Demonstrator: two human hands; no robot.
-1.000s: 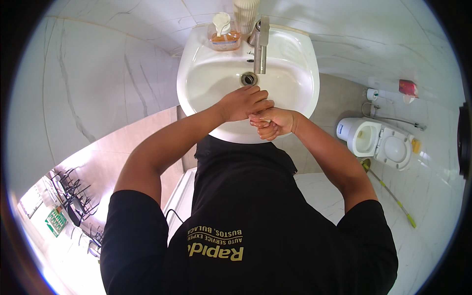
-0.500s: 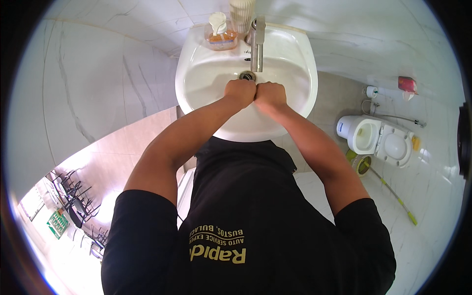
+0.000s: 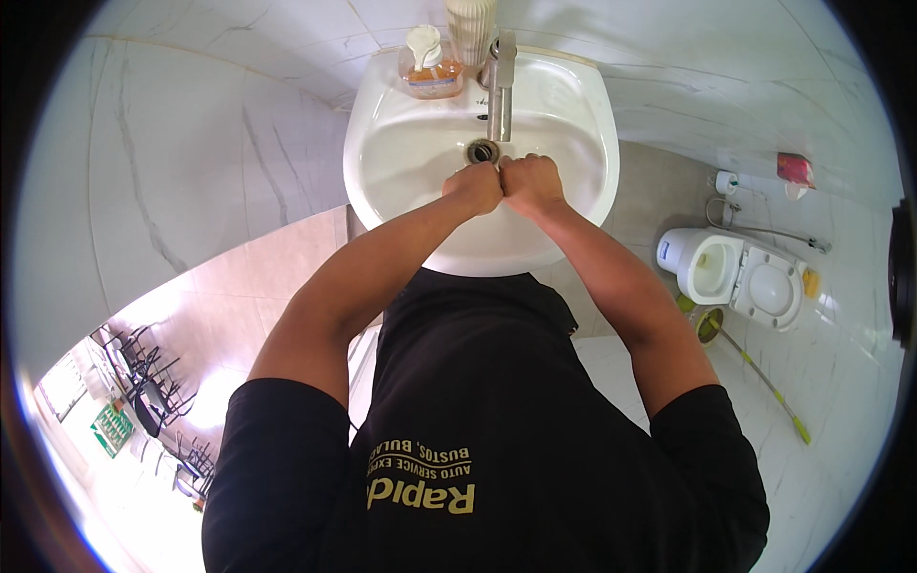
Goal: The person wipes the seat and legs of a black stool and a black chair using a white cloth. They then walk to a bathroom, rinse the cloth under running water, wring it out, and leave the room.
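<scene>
Over the basin of the white sink (image 3: 382,158), my left hand (image 3: 473,186) and my right hand (image 3: 531,181) are curled into fists, pressed knuckle to knuckle. Whatever they may grip between them is hidden by the fingers. Just beyond the fists is the dark round drain (image 3: 482,151). A metal faucet (image 3: 500,105) reaches out over the basin from the back rim, and no water can be made out coming from it. At the sink's back left stands a clear pump bottle (image 3: 435,84) with orange liquid and a white top.
Behind the sink, beside the faucet, stands a cream ribbed container (image 3: 470,29). To the right are a white toilet (image 3: 712,267) with its lid up, a green-handled mop (image 3: 764,385) and a hose (image 3: 764,229) along the wall. A dark rack (image 3: 153,382) shows at lower left.
Both fists have shifted slightly toward me and to the right, uncovering more of the drain. My right wrist has turned a little, and the fists stay together.
</scene>
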